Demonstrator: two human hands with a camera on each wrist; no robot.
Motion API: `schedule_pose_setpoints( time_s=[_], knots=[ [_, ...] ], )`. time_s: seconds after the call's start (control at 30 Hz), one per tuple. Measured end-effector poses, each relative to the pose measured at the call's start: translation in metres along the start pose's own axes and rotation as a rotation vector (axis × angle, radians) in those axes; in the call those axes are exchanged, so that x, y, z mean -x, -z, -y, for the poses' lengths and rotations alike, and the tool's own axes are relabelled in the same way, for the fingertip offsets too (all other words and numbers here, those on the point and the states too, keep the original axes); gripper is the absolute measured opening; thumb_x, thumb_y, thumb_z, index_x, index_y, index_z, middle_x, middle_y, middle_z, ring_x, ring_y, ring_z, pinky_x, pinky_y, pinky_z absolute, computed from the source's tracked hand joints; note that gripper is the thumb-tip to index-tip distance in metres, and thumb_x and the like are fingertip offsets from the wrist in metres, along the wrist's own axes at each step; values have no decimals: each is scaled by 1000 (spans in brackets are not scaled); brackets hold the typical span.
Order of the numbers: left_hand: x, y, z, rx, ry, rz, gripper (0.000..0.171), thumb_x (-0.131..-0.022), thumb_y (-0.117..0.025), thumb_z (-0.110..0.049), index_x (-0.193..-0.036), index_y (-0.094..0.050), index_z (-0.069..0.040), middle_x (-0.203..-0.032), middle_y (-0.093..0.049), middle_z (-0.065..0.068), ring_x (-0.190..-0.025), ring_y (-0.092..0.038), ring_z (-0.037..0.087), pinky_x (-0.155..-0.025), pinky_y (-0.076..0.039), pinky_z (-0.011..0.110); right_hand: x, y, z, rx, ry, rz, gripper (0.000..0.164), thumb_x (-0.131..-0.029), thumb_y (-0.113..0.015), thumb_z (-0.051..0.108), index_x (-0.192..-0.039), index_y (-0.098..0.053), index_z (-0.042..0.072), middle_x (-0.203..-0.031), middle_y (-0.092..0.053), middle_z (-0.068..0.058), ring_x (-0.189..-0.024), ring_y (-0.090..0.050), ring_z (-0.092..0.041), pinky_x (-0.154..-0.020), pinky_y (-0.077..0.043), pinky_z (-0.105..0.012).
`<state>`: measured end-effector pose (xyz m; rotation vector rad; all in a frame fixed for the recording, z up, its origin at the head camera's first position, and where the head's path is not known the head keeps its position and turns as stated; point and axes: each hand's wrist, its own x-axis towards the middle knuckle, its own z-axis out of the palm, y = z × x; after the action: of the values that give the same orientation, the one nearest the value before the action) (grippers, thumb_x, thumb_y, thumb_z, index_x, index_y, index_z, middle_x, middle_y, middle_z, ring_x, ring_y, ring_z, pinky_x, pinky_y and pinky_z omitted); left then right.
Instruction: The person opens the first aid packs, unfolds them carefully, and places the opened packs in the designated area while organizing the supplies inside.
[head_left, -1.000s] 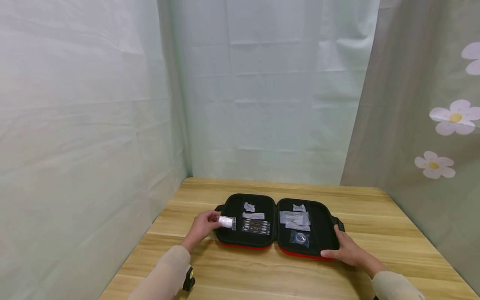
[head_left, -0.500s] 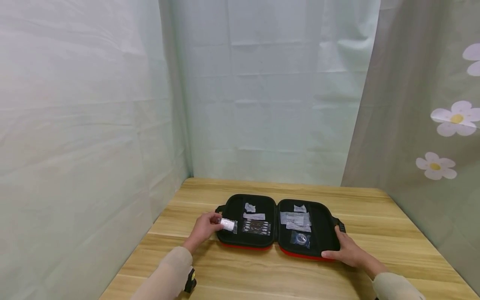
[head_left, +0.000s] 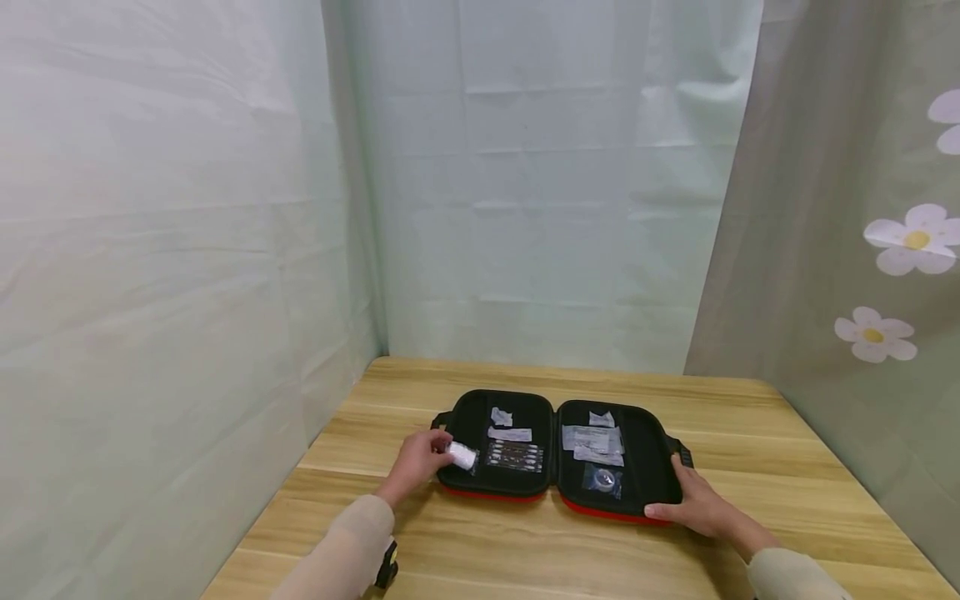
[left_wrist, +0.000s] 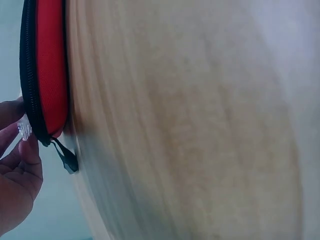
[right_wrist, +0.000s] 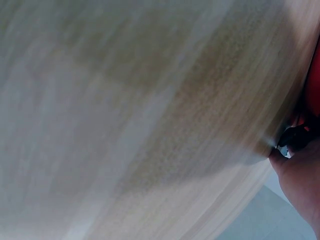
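Note:
A black-lined, red-shelled zip case (head_left: 647,458), with packets like a first-aid kit's, lies open flat on the table. My left hand (head_left: 422,463) pinches a white roll in a clear wrapper (head_left: 462,455) over the left half's outer edge. In the left wrist view, thumb and fingers (left_wrist: 20,160) hold the crinkled wrapper beside the case's zip. My right hand (head_left: 699,502) holds the case's right side, its thumb on the front corner and its fingers by the handle (head_left: 681,452). Some of its fingers are hidden.
Packed cotton swabs (head_left: 514,456) and small white packets (head_left: 510,434) sit in the left half. White sachets (head_left: 592,438) and a bagged ring-shaped roll (head_left: 603,480) sit in the right half. Wooden table (head_left: 555,550) surrounds the case; curtains (head_left: 547,208) stand behind and beside it.
My left hand has moved slightly right and inward with the wrapped roll, which now tilts more over the left half. The right hand stays on the case.

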<state>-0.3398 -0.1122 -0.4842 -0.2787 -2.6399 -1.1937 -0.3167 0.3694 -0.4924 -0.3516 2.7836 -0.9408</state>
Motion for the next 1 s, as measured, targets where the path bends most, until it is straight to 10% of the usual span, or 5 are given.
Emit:
schedule_pose_setpoints(
  time_s=[0.3,0.57,1.0],
  knots=[
    [4,7,-8,-11,-130,96,23,-79,-80,-2,-97,-70,9,-84,-69,9,-76,-62,16,-69,-56,35,-1,0,-1,-1,8,-2,119,-84,-76,49,-148,-2,-19,-149,-10,-47,-136,-13,-63,-107,-16,-73],
    [-1,1,-13,-138,-30,111,18,-79,-80,-3,-93,-73,5,-84,-69,8,-76,-61,17,-72,-54,37,0,0,1,-13,-2,12,120,-84,-75,50,-149,-1,-19,-150,-9,-46,-137,-11,-63,-107,-15,-73],
    [-3,-1,-16,-246,-133,235,16,-80,-83,-14,-90,-76,-3,-83,-72,0,-76,-63,14,-73,-54,36,-1,-1,-1,-18,-11,16,120,-84,-75,50,-149,-1,-19,-151,-8,-46,-137,-11,-62,-107,-15,-73]
  ],
)
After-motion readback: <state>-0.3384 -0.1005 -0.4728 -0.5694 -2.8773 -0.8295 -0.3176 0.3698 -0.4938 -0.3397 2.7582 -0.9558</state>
